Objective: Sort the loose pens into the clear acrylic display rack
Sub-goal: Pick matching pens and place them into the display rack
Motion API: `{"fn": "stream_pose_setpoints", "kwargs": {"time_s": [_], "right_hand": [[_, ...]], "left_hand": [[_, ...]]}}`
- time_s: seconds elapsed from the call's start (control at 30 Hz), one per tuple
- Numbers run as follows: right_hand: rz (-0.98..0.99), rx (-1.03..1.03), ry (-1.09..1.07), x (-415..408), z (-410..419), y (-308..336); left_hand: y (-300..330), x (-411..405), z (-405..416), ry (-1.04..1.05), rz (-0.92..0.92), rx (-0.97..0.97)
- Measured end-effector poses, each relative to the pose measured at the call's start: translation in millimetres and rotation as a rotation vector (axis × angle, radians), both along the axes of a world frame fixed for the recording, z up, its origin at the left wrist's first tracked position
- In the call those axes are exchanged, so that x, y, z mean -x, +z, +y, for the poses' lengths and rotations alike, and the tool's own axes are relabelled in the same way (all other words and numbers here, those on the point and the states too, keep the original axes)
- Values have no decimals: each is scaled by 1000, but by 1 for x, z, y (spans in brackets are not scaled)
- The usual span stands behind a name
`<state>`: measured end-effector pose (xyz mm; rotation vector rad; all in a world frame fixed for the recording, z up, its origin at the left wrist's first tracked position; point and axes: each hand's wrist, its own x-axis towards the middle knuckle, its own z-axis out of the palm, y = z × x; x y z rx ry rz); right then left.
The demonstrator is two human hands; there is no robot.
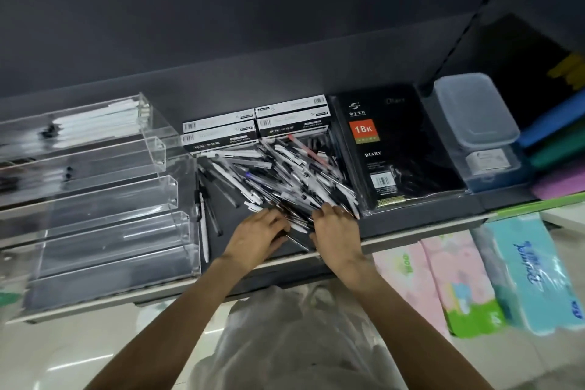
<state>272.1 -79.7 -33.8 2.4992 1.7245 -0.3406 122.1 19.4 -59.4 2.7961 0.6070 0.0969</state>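
Note:
A heap of loose pens (278,172), black, white and clear, lies on the dark shelf (421,215) in the middle. To its left stands the clear acrylic rack (171,193), stepped in several tiers. White pens (104,119) fill its top tier and a few dark ones (68,172) lie in the second; the lower tiers look bare. My left hand (258,239) and my right hand (337,231) are both at the near edge of the heap, fingers curled round a bundle of dark pens (299,218) between them.
Pen boxes (256,125) are stacked behind the heap. A black diary (392,149) lies right of it, then a lidded plastic box (474,111) and coloured folders. A few stray pens (204,225) lie beside the rack. Tissue packs (525,272) sit below the shelf.

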Motion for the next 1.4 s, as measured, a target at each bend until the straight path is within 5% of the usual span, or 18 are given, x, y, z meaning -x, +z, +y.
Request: {"fn": "stream_pose_setpoints", "kwargs": {"time_s": [0.2, 0.47, 0.6, 0.7, 0.87, 1.0, 1.17, 1.4], "right_hand": [[-160, 133, 124, 8, 16, 1], [-112, -18, 190, -7, 7, 4], [226, -96, 81, -30, 2, 29], [530, -197, -88, -36, 5, 41], [1337, -436, -498, -28, 25, 55], [1599, -457, -582, -18, 35, 62], [1530, -433, -473, -7, 39, 66], [1111, -426, -397, 12, 43, 54]], "left_hand": [[-6, 7, 15, -31, 0, -96], [-5, 20, 26, 67, -69, 18], [2, 20, 22, 167, -209, 177], [6, 13, 16, 429, -337, 414], [42, -15, 9, 820, -775, 1250], [66, -25, 11, 760, -871, 1552], [77, -28, 10, 701, -871, 1615], [75, -33, 3, 750, -911, 1678]]}}
